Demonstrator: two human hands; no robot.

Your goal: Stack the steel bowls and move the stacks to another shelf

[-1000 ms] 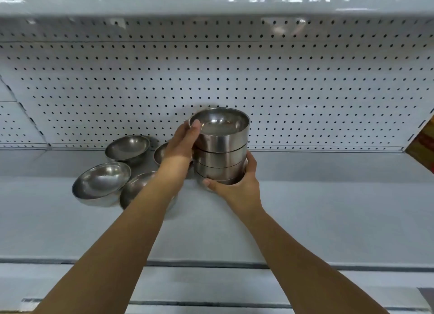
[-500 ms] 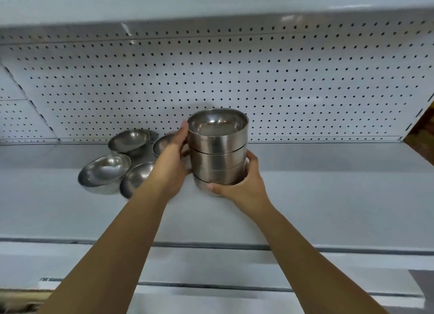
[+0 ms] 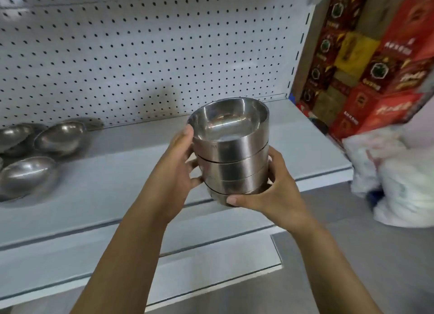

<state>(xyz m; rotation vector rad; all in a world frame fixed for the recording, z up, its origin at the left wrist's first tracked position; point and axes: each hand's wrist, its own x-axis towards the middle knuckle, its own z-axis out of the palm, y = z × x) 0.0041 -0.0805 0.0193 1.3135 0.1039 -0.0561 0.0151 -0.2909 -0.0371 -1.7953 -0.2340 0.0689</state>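
Note:
A stack of several steel bowls [image 3: 232,154] is held in the air in front of the white shelf [image 3: 122,179], slightly tilted. My left hand [image 3: 173,170] grips the stack's left side, thumb at the top bowl's rim. My right hand [image 3: 270,196] cups the bottom right of the stack, thumb curled under the lowest bowl. Several loose steel bowls [image 3: 58,137] lie tipped on the shelf at the far left.
A white pegboard [image 3: 145,55] backs the shelf. Red and yellow printed boxes [image 3: 366,62] stand at the right end. White plastic bags [image 3: 399,179] lie on the grey floor at the right. A lower shelf edge [image 3: 211,269] runs below.
Both hands lifted the stack off the shelf and carried it toward me and to the right. The view swung right, so the loose bowls now sit at the far left.

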